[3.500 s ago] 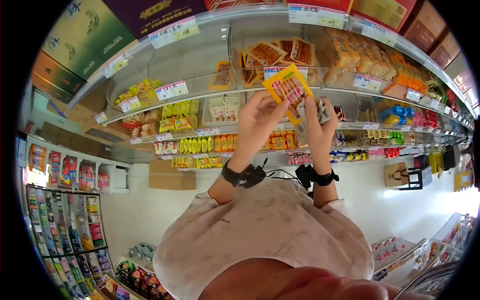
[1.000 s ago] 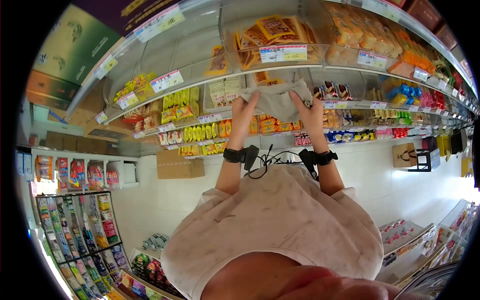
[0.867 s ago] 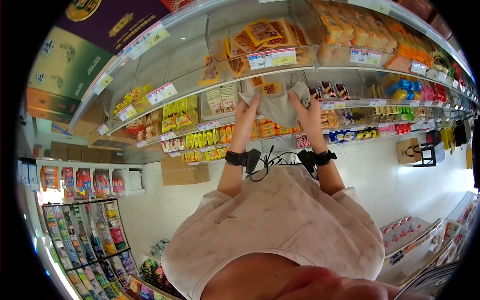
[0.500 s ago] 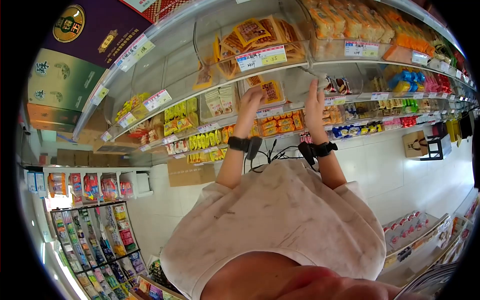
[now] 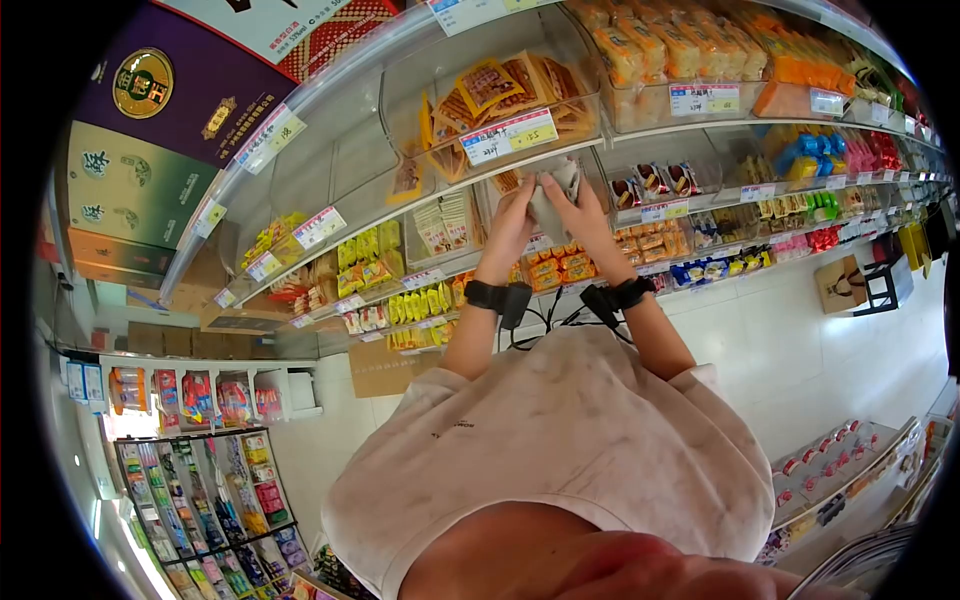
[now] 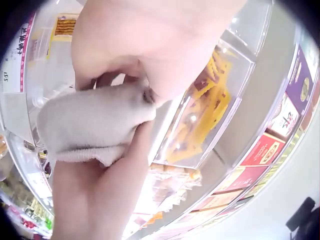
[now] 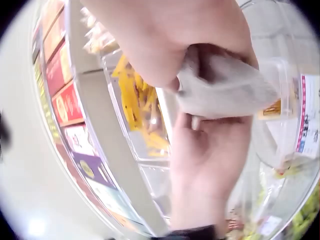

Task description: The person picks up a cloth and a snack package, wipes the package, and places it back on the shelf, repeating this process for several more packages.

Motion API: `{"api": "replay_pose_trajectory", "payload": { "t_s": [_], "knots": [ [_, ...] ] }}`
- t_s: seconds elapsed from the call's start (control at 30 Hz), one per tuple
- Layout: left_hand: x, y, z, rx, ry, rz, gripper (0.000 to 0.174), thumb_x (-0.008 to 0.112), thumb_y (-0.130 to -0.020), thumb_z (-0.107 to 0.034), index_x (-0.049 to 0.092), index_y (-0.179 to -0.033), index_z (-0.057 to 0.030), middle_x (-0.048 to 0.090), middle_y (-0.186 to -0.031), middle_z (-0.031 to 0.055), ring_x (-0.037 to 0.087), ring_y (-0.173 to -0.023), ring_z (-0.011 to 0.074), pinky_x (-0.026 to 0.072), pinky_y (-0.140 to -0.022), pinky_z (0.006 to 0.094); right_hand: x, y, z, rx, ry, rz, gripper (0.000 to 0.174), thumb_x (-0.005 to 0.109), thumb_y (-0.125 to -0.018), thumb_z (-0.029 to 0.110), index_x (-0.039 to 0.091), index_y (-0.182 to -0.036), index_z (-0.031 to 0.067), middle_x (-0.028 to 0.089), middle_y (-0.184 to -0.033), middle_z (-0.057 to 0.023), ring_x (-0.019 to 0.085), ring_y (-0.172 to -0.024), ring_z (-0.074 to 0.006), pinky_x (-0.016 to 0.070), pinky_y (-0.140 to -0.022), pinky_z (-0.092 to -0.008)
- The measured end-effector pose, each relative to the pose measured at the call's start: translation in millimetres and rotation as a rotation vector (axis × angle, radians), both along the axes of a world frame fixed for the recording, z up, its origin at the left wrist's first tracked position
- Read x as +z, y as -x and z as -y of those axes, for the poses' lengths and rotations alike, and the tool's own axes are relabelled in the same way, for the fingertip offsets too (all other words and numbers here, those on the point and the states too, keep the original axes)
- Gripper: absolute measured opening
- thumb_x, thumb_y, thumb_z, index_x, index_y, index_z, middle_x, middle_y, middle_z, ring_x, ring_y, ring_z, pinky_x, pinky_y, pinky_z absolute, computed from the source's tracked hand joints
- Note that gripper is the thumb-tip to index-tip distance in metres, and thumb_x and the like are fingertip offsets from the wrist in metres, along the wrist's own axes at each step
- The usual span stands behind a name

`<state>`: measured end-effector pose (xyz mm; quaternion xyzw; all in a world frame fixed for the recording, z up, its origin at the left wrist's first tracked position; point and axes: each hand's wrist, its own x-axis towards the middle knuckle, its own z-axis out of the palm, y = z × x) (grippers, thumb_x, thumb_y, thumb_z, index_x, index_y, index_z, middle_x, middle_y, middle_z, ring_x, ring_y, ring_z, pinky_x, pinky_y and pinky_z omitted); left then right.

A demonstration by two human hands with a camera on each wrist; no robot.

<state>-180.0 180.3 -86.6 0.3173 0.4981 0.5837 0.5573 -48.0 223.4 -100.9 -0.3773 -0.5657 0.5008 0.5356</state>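
A grey cloth (image 5: 553, 207), folded into a thick pad, is between both hands in front of the lower snack shelf. My left hand (image 5: 507, 232) grips its left side, and my right hand (image 5: 588, 222) holds the other side, thumb on top. In the left wrist view the cloth (image 6: 90, 122) shows as a rounded bundle against the palm. The right wrist view shows the cloth (image 7: 227, 90) with a fold opening under the right fingers. Behind the hands, a clear bin (image 5: 487, 205) with flat yellow-edged snack packets (image 5: 507, 180) is partly hidden.
Above the hands, a clear bin holds yellow snack packets (image 5: 490, 85), with a price tag (image 5: 508, 138) on its front. Wrapped cakes (image 5: 650, 50) stand to its right. Orange packs (image 5: 560, 268) fill a lower shelf. Boxes (image 5: 140, 180) line the upper left. Black cables (image 5: 550, 318) hang between the wrists.
The yellow snack packet held 3.5 s ago has left the hands. The cloth, stretched between both hands 1 s ago, is now bunched. Since 0.5 s ago the hands have come together.
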Motion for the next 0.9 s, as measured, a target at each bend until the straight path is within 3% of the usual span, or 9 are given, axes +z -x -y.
{"api": "replay_pose_trajectory", "payload": {
  "t_s": [0.03,0.13,0.23,0.27,0.4,0.5,0.63,0.83,0.9],
  "knots": [
    [-12,4,-3,0.014,0.039,-0.078,0.051,0.054,-0.104,-0.045,0.06,-0.126,-0.0002,0.064,-0.11,0.0055,0.062,-0.098,0.0149,0.05,-0.086,0.0303,3,-7,5,0.256,0.327,-0.147,0.034,0.065,-0.098,0.026,0.066,-0.112,-0.0054,0.069,-0.092,-0.0095,0.061,-0.083,-0.0139,0.0506,-0.072,-0.0302],
    [-40,22,-18,0.15,0.053,-0.15,0.045,0.058,-0.102,-0.04,0.061,-0.125,-0.0005,0.064,-0.113,0.0084,0.062,-0.104,0.0162,0.0493,-0.091,0.0323,-29,-14,-7,0.313,0.118,-0.098,0.031,0.063,-0.099,0.023,0.065,-0.113,-0.0047,0.067,-0.089,-0.0056,0.059,-0.081,-0.0094,0.05,-0.07,-0.0296],
    [-57,36,-27,0.212,-0.067,-0.233,0.043,0.059,-0.1,-0.035,0.061,-0.124,0.0008,0.064,-0.11,0.0096,0.061,-0.103,0.0158,0.0491,-0.09,0.0327,-44,-23,-20,0.081,0.101,-0.092,0.029,0.061,-0.099,0.021,0.065,-0.112,-0.0039,0.067,-0.084,-0.0055,0.059,-0.075,-0.0095,0.0495,-0.067,-0.0295],
    [-61,43,-26,0.129,-0.11,-0.308,0.046,0.059,-0.098,-0.035,0.059,-0.125,0.0026,0.064,-0.114,0.0091,0.061,-0.107,0.0187,0.0482,-0.093,0.0343,-48,-25,-25,0.037,0.081,-0.081,0.027,0.06,-0.099,0.021,0.065,-0.11,-0.0031,0.067,-0.083,-0.0049,0.059,-0.071,-0.0098,0.0488,-0.064,-0.0291],
    [-109,70,-72,-0.15,0.411,-0.521,0.052,0.062,-0.097,-0.037,0.058,-0.129,0.0038,0.062,-0.127,0.0091,0.056,-0.12,0.0204,0.0433,-0.101,0.0332,-30,-28,-15,0.086,0.229,-0.128,0.029,0.06,-0.099,0.024,0.064,-0.109,-0.0032,0.067,-0.084,-0.0049,0.062,-0.076,-0.013,0.0506,-0.067,-0.0314],
    [-151,77,-86,-0.266,0.201,-0.343,0.052,0.064,-0.096,-0.036,0.059,-0.131,0.0024,0.06,-0.133,0.0094,0.053,-0.122,0.0181,0.0413,-0.1,0.0314,-48,-19,-16,0.042,0.1,-0.128,0.031,0.06,-0.098,0.025,0.065,-0.111,-0.003,0.068,-0.088,-0.0061,0.062,-0.08,-0.0136,0.0515,-0.069,-0.0325],
    [-130,71,-89,-0.132,0.547,-0.445,0.036,0.065,-0.097,-0.032,0.066,-0.12,-0.0041,0.068,-0.115,0.0046,0.064,-0.096,0.0134,0.0516,-0.077,0.0287,-43,-25,-10,0.115,0.222,-0.14,0.032,0.063,-0.099,0.024,0.066,-0.115,-0.0024,0.068,-0.101,-0.005,0.058,-0.091,-0.0128,0.0481,-0.081,-0.0304],
    [-124,46,-83,-0.073,0.319,-0.155,0.014,0.075,-0.087,-0.006,0.065,-0.091,0.003,0.066,-0.082,0.0097,0.068,-0.066,0.0211,0.0586,-0.061,0.0317,-37,-26,-10,0.118,0.189,-0.193,0.035,0.066,-0.097,0.026,0.065,-0.116,-0.0037,0.068,-0.1,-0.0052,0.059,-0.09,-0.0126,0.0486,-0.079,-0.0307],
    [-124,48,-81,-0.12,0.233,-0.17,0.016,0.074,-0.089,-0.012,0.069,-0.098,-0.0002,0.069,-0.083,0.0082,0.069,-0.07,0.0179,0.0571,-0.063,0.0296,-36,-27,-12,0.152,0.238,-0.134,0.037,0.067,-0.097,0.027,0.065,-0.116,-0.0041,0.068,-0.099,-0.005,0.059,-0.089,-0.0121,0.0488,-0.079,-0.0303]
  ]
}}
